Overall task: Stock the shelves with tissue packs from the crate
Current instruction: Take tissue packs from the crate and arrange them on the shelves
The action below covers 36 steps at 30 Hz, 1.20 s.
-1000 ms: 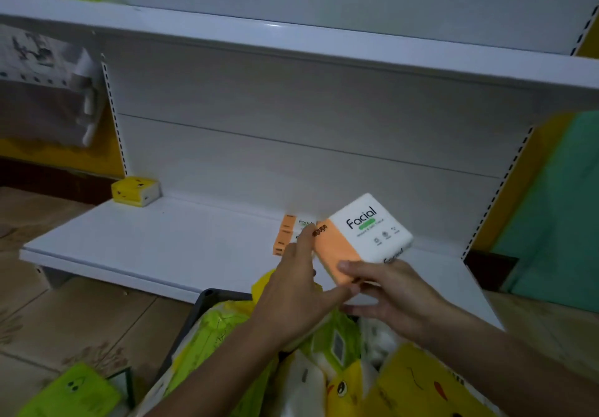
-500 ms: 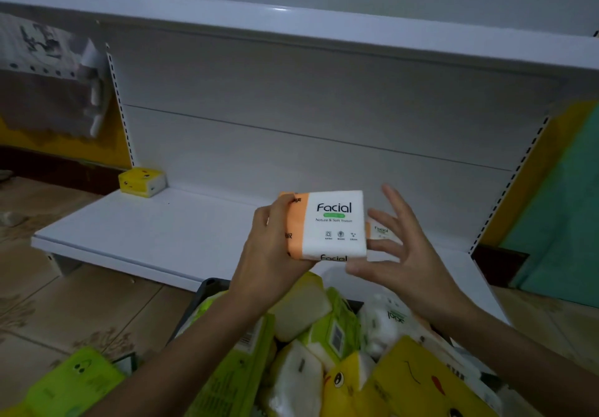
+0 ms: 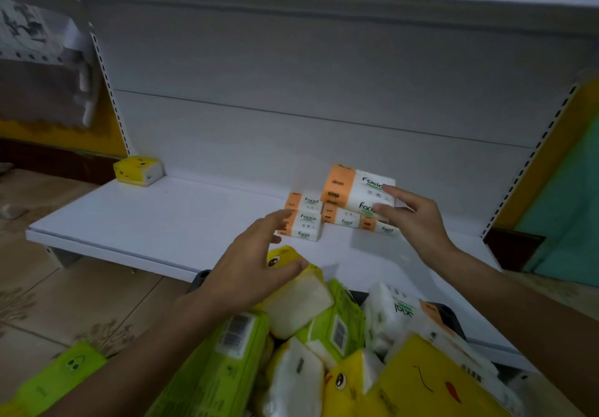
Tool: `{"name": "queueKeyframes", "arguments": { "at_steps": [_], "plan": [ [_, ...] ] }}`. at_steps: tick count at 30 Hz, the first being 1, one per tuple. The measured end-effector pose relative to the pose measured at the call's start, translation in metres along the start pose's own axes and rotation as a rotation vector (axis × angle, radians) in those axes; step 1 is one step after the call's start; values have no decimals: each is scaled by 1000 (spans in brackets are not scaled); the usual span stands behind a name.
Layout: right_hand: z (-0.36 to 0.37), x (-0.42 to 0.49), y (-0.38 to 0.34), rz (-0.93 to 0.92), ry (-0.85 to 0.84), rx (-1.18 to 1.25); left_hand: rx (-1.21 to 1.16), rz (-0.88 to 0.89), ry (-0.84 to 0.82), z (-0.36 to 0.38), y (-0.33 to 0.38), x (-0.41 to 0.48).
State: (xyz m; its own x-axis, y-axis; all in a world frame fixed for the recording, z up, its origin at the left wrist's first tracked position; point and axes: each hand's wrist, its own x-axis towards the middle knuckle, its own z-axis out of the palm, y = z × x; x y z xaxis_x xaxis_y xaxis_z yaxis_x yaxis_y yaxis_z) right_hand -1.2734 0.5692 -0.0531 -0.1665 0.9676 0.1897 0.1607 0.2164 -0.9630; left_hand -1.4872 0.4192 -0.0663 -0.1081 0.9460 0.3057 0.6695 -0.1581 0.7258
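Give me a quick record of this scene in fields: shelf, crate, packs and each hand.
shelf: white, low, mostly bare
yellow pack: alone at the shelf's back left
orange packs: stacked on the shelf, right of centre
top pack: lies on the right-hand pile
right hand: fingertips on the top pack's right end; cannot tell whether it grips
left hand: open, fingers spread, above the crate
crate: dark rim, heaped with yellow, green and white packs

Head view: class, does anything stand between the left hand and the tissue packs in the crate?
Nothing visible does. The left hand hangs open directly over a yellow pack on top of the heap in the crate.
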Motion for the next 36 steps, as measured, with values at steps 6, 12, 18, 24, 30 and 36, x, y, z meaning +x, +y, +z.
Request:
{"name": "queueKeyframes", "arguments": {
  "at_steps": [6,12,18,24,30,36],
  "plan": [
    [-3,64,55,119,67,-154,41,3,-90,15,-9,22],
    [7,99,118,206,42,-296,67,-31,-150,26,-14,39],
    [39,127,154,215,-87,-387,136,-34,-217,31,-17,54],
    [51,142,172,216,-124,-524,138,-15,-236,35,-16,64],
    [55,142,179,218,-225,-693,144,-25,-251,41,-15,69],
    [42,132,158,247,-256,-695,131,29,-253,47,4,70]
  ]
}}
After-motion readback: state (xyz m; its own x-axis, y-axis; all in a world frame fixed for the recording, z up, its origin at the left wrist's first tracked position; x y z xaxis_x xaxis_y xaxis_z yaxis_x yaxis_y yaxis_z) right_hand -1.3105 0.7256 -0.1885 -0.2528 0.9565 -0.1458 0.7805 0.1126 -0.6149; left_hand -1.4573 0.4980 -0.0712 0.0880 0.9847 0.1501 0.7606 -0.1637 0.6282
